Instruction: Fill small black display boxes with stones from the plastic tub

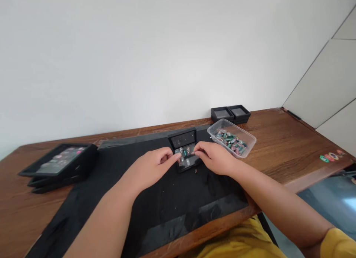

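Note:
A small black hinged case [184, 168] lies open on the black mat, its lid [183, 138] tilted up at the back. Inside, several glossy false nails [185, 153] in clear, green and pinkish tones sit in rows. My left hand [157, 165] is closed at the case's left side, its thumb reaching over the nails and its other fingers curled by the rim. At the right side of the case, my right hand [215, 157] is closed in a pinch, and its fingertips hide whatever may be between them. A tiny brownish bit [195, 171] lies just in front.
A clear plastic tub [249, 139] of loose false nails stands right of the case. Behind it are stacked black cases [230, 114]. More black cases [59, 165] with nails on top are stacked at the left. The black mat [155, 213] covers much of the wooden table [278, 139].

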`<action>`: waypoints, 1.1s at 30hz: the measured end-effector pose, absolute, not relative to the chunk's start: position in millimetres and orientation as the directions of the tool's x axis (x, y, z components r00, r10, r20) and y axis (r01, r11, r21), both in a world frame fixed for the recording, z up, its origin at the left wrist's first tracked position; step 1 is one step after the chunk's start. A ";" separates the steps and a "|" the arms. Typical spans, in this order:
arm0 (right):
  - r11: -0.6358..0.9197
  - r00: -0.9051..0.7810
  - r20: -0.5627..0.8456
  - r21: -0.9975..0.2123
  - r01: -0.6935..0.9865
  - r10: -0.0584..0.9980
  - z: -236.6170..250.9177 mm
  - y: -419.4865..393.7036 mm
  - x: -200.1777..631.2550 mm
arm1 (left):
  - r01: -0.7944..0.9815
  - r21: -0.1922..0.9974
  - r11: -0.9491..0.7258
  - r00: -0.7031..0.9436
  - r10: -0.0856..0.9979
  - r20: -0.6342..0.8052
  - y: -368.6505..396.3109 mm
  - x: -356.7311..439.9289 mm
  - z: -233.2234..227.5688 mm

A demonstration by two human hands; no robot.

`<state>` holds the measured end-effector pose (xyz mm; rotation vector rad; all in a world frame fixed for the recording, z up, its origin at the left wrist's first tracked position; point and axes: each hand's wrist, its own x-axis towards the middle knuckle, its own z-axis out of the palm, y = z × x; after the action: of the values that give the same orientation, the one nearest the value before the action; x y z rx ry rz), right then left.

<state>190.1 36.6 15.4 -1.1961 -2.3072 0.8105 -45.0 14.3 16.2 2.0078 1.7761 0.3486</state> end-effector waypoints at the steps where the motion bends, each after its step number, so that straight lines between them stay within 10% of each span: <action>1: 0.442 -0.539 0.093 -0.695 0.567 0.837 14.7 37.2 190.2 | 0.863 0.495 -0.100 0.154 0.986 -0.070 13.4 -43.4 18.0; 16: 0.129 -0.577 -0.016 -0.969 0.210 0.817 16.0 37.9 186.0 | 0.634 0.536 -0.558 0.310 0.818 0.485 8.4 -24.2 9.5; 33: -0.022 -0.650 -0.037 -0.999 0.031 0.759 12.8 36.2 184.0 | 0.512 0.505 -0.695 0.326 0.701 0.634 5.9 -19.6 15.5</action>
<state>184.0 36.2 12.8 -0.8266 -1.7145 1.7266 -19.6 5.9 15.5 2.3762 1.1060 1.3031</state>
